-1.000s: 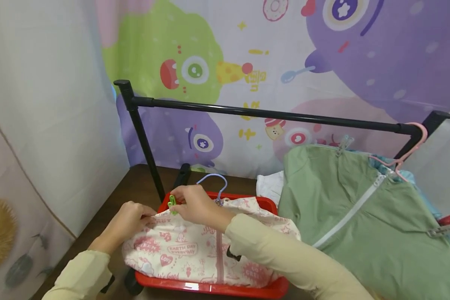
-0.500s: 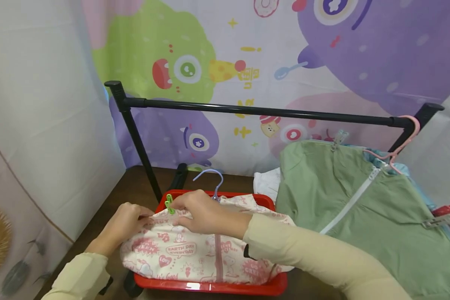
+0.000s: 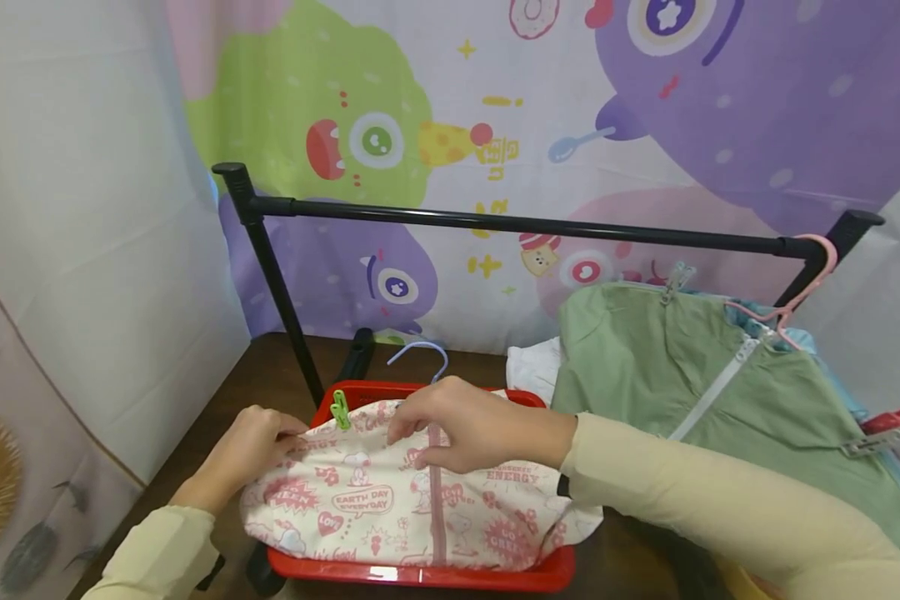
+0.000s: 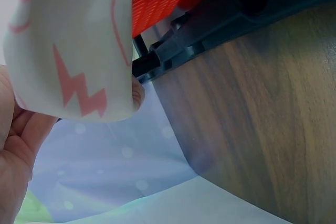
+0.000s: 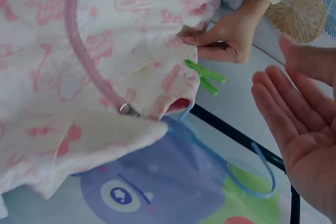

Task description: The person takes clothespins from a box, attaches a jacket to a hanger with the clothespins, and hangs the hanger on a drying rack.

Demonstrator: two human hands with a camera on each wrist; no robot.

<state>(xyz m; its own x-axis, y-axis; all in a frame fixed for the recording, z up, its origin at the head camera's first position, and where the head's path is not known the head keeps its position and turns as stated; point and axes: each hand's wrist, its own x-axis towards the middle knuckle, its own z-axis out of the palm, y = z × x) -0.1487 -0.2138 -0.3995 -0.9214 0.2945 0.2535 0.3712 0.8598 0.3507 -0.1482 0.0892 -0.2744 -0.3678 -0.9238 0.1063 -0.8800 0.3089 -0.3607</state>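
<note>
A white zip-up jacket (image 3: 363, 504) with pink print lies over a red basket (image 3: 420, 576). Its blue hanger (image 3: 425, 345) shows a hook at the collar. A green clothespin (image 3: 340, 411) is clipped to the jacket's left shoulder. Near that clothespin my left hand (image 3: 243, 446) pinches the shoulder edge, as the right wrist view also shows. In the left wrist view, a sleeve of the jacket (image 4: 79, 51) hides part of the fingers. My right hand (image 3: 472, 425) hovers above the jacket near the zip, fingers loosely extended, holding nothing, apart from the clothespin.
A black rack (image 3: 495, 223) stands behind the basket. From its right end hangs a pink hanger (image 3: 813, 287) with a green jacket (image 3: 645, 358), which carries clips. A white cloth (image 3: 534, 368) lies beside it on the brown wooden table (image 3: 228, 400).
My right hand has let go of the green clothespin and moved right over the jacket. The clothespin stays on the shoulder. My left hand keeps its hold on the edge.
</note>
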